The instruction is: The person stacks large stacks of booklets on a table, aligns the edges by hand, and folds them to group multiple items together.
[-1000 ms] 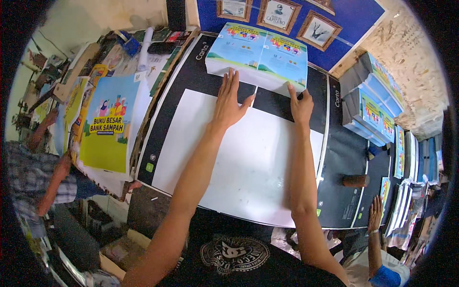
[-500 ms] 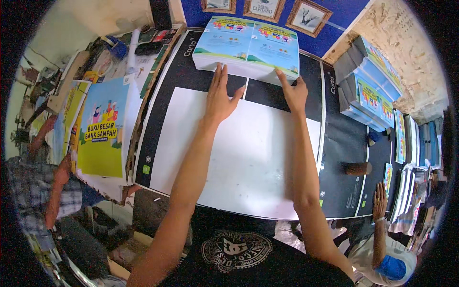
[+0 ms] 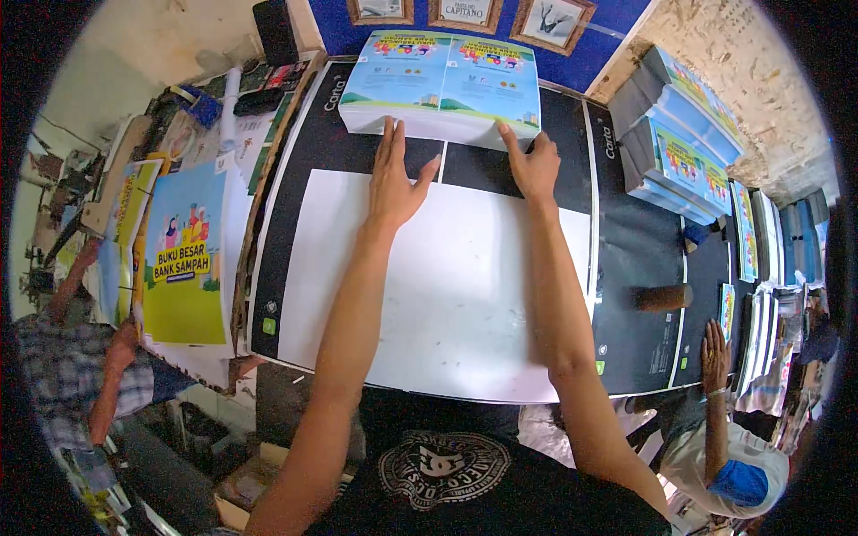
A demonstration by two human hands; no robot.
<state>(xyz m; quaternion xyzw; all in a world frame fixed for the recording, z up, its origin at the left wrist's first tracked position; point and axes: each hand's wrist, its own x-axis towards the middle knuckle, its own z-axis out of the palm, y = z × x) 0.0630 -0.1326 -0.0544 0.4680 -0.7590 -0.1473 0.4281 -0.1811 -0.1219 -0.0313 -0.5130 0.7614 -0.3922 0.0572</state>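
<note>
Left hand (image 3: 396,179) lies flat, fingers spread, tips touching the near edge of the stack of printed sheets (image 3: 444,85) at the far side of the black cutting mat (image 3: 635,268). Right hand (image 3: 534,165) has fingers curled against the same edge. Both forearms extend straight over the large white sheet (image 3: 447,286), smooth and bare.

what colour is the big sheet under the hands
Plain white, on a black mat; the sheet shows best in the head view.

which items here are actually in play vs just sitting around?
In play:
- left hand and right hand, both at the printed stack
- white sheet
- black cutting mat

Lying about:
- brown cylinder
- side stacks
- yellow poster
</note>
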